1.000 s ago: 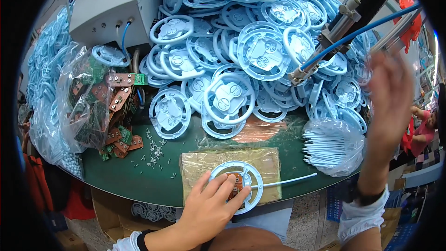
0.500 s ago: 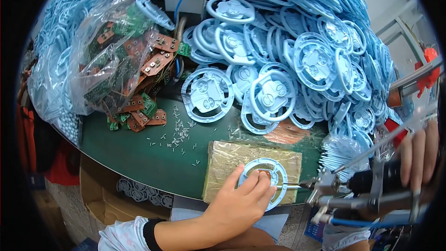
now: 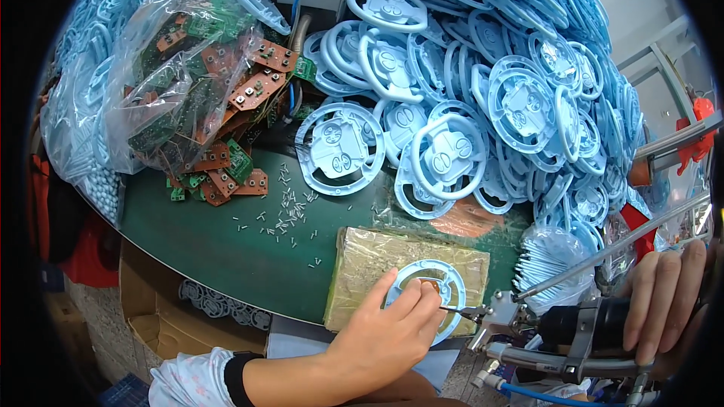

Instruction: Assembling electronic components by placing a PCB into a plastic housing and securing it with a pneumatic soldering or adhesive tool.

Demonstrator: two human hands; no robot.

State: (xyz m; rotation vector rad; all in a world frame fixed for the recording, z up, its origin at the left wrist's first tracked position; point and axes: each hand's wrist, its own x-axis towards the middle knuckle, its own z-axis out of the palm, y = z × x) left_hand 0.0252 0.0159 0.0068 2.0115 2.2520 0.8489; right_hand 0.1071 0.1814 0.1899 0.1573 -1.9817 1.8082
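My left hand [image 3: 392, 328] is closed over a light blue wheel-shaped plastic part [image 3: 458, 286], pressing it onto a film-wrapped block [image 3: 354, 275]. A small piece of brown circuit board [image 3: 431, 284] shows by my fingertips inside the ring. My right hand [image 3: 664, 301], at the right, is wrapped round the black body of a power screwdriver [image 3: 554, 325] with a metal feed head [image 3: 504, 315]. The thin bit points left, its tip beside my left fingers within the ring; whether it touches a screw is hidden.
A tall heap of blue wheel parts [image 3: 520, 102] covers the back and right. Brown and green circuit boards [image 3: 260, 94] spill from a clear bag at left. Loose screws [image 3: 290, 211] lie scattered on the green tabletop [image 3: 204, 234]. A cardboard box [image 3: 151, 324] stands below the edge.
My right hand has shifted left and down along the screwdriver, which now shows more of its body and sits slightly lower. My left hand keeps its hold on the wheel part. The view has shifted slightly.
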